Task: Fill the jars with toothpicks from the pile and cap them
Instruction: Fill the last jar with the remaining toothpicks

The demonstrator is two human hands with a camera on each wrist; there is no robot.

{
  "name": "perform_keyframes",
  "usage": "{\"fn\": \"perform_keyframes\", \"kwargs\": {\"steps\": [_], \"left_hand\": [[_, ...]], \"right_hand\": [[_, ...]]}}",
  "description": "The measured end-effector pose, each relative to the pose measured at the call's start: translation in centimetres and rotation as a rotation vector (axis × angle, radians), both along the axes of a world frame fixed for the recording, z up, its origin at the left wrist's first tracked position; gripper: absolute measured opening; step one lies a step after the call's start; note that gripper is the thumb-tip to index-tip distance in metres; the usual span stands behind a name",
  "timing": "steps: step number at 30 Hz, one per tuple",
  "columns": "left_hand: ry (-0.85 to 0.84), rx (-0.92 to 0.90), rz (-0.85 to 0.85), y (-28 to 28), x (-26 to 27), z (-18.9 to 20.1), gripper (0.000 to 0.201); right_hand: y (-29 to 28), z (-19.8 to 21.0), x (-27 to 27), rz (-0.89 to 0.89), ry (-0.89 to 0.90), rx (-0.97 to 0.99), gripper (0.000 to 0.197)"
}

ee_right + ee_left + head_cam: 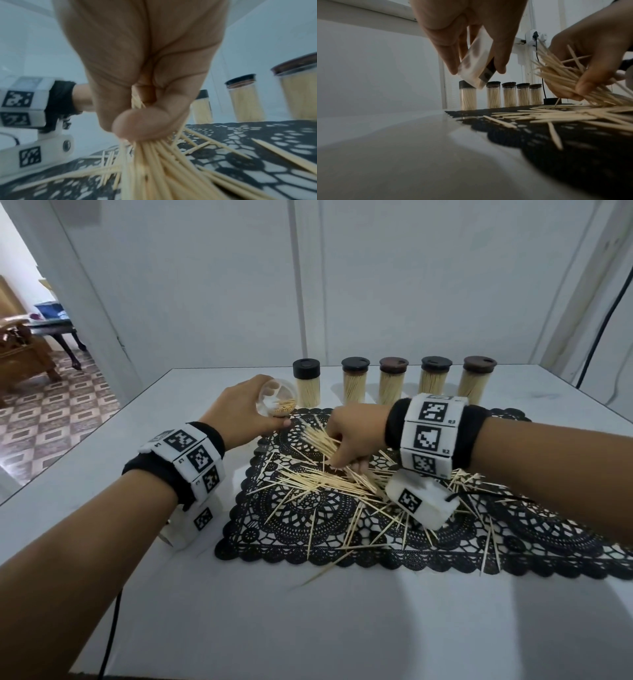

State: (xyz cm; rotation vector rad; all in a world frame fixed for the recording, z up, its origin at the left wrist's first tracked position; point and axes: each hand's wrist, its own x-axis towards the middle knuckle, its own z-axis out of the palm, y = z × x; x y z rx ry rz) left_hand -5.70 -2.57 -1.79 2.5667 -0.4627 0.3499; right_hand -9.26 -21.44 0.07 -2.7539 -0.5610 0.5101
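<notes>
The toothpicks (329, 477) are thin, light, stiff little sticks with sharp tips. One alone is hard to pick up, so it looks best to grab many at once, around the middle of a bunch, with all the sticks pointing the same way. Squeeze too softly and some will probably slip out.

The right hand (346, 440) is curled tight around a bunch of toothpicks (565, 73), which sticks out of both sides of the fist. It is low over the pile, in the middle of the black lace mat (513, 542). Pale loose sticks lie across the mat in all directions, and one lies just off its front edge on the white desk (308, 628).

The left hand (239, 412) holds the open jar (277, 400), with its fingers wrapped around the side. The jar is clear, smooth plastic and may be slippery. It is tipped so its mouth faces the person, and it is up in the air near the mat's back left corner. Only a few toothpicks lie inside, so it still needs a lot more.

Five full jars (390, 385) with dark caps stand in a row along the back edge of the desk. One more dark cap (552, 100) sits at the right end of the row; it may be for the open jar.
</notes>
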Motion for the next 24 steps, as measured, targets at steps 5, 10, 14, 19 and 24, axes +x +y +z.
{"fn": "perform_keyframes", "kwargs": {"steps": [5,10,14,19,24], "left_hand": [[0.029,0.019,-0.014,-0.2,-0.3,0.1,0.059],[0.162,0.109,-0.105,-0.9,-1.1,0.4,0.058],[0.246,0.168,-0.187,-2.1,-1.9,0.5,0.047],[0.286,0.189,-0.249,-3.6,-2.5,0.5,0.055],[0.287,0.194,-0.254,-4.3,-2.4,0.2,0.057]], "right_hand": [[-2.4,0.3,-0.6,-0.105,-0.02,0.309,0.011],[-4.2,1.2,-1.3,-0.19,-0.17,0.574,0.009],[-4.6,2.4,-1.6,-0.233,-0.285,0.79,0.008],[-4.4,3.1,-1.9,-0.205,-0.446,0.942,0.014],[-3.9,2.4,-2.3,-0.184,-0.532,0.943,0.011]]}}
